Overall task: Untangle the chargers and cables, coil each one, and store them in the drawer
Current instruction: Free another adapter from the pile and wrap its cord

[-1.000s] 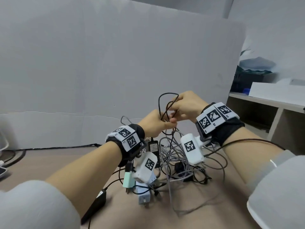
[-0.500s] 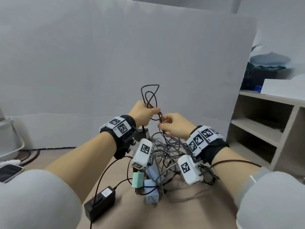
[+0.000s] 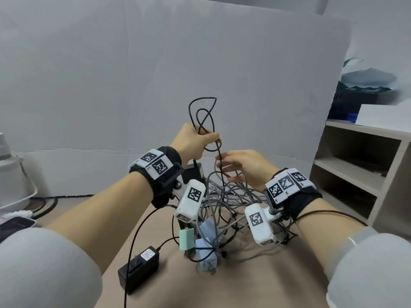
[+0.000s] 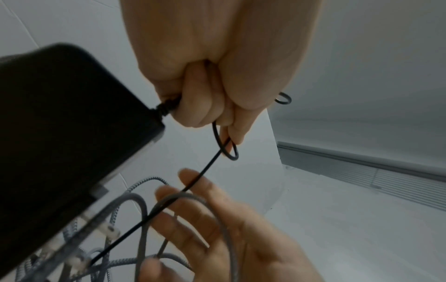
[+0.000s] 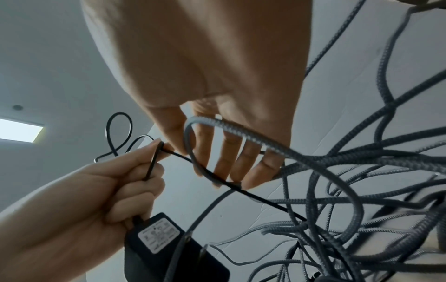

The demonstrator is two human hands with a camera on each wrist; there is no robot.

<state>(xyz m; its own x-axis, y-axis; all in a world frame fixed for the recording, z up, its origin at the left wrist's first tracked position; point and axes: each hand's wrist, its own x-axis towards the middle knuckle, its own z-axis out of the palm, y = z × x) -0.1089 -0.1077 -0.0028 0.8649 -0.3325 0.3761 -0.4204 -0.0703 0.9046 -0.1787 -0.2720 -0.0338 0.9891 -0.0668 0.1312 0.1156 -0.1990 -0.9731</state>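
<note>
Thin black rubber cable (image 3: 201, 116) now raised in loops above grey braided cable tangle (image 3: 224, 196); half second ago lower, a second ago both hands pinched it. Left hand (image 3: 193, 141) clenched round loops, black square adapter (image 5: 169, 248) dangling beneath. Right hand (image 3: 244, 167) released, fingers (image 5: 231, 152) spread, braided loop draped over. Coiling underway; tail still threads tangle. Free air above; open shelf unit (image 3: 355, 174) near right; drawer unseen.

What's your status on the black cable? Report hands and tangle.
Left hand grips looped black cable, adapter hanging below. Right hand open, fingers in grey braided cables. Black cable runs into tangle.
</note>
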